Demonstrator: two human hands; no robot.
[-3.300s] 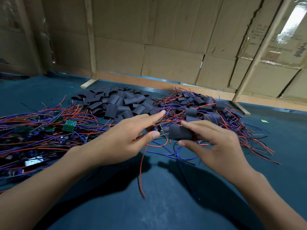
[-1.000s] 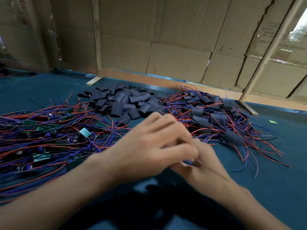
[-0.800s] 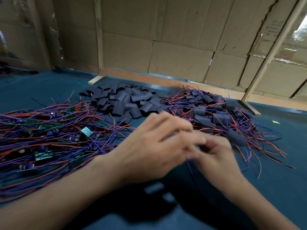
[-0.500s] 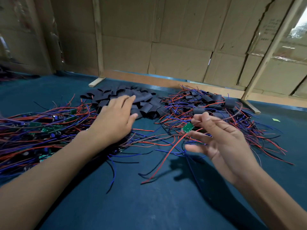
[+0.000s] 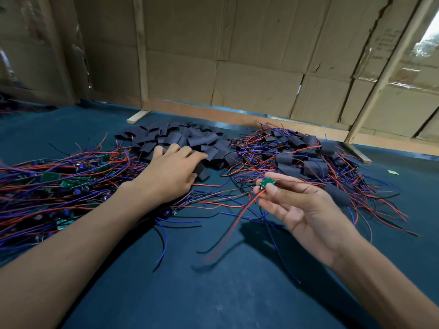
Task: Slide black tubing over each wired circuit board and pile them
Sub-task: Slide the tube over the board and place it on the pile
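Note:
My right hand [image 5: 298,205] pinches a small green circuit board [image 5: 267,182] at thumb and forefinger; its red and blue wires hang down over the mat. My left hand [image 5: 169,173] lies palm down at the near edge of the pile of black tubing pieces [image 5: 180,141], fingers resting on a tubing piece [image 5: 201,173]; whether it grips the piece I cannot tell. Bare wired boards [image 5: 54,186] lie heaped at the left. Boards sleeved in tubing [image 5: 306,162] are piled at the right.
A dark teal mat [image 5: 213,281] covers the table. Cardboard sheets on wooden battens [image 5: 256,55] wall off the far side. A small green scrap [image 5: 393,172] lies at the far right.
The hands were clasped together near me; they separated. My left hand reached forward to the tubing pile, and my right hand lifted a bare green board to the right.

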